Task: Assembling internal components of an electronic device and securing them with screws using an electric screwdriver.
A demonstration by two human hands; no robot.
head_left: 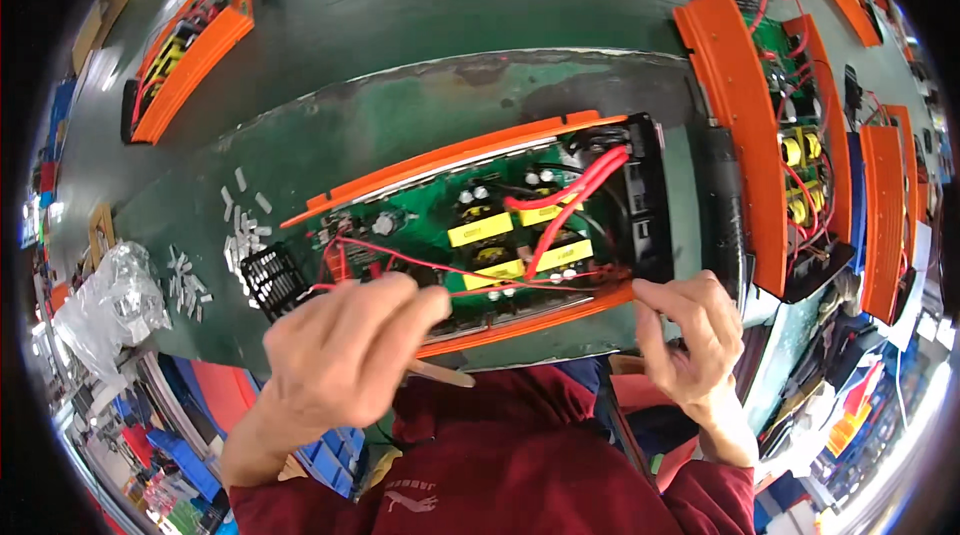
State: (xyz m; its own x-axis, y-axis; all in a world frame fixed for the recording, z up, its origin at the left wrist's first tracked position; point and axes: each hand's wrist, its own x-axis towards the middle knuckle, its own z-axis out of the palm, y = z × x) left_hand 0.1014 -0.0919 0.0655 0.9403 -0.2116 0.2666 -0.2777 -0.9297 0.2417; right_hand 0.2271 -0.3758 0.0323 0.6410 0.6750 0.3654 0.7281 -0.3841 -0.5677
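An open inverter-like unit lies lengthwise before me: a green circuit board (420,225) between orange metal side walls (450,163). Yellow-wrapped transformers (480,230) and thick red cables (590,180) sit toward its black right end panel (650,200). Thin red wires (400,255) cross the board. My left hand (350,350) is closed over the near left edge, by these wires; what its fingers grip is hidden. A tan strip (440,372) sticks out below it. At the near right corner, my right hand (695,335) is pinched, its fingertips against the case; anything between them is too small to make out.
Loose pale tubular pieces (240,230) and a black slotted panel (275,280) lie left of the unit. A clear plastic bag (115,305) sits farther left. Similar orange units stand at the far left (195,60) and on the right (740,135). Blue bins (185,455) are below left.
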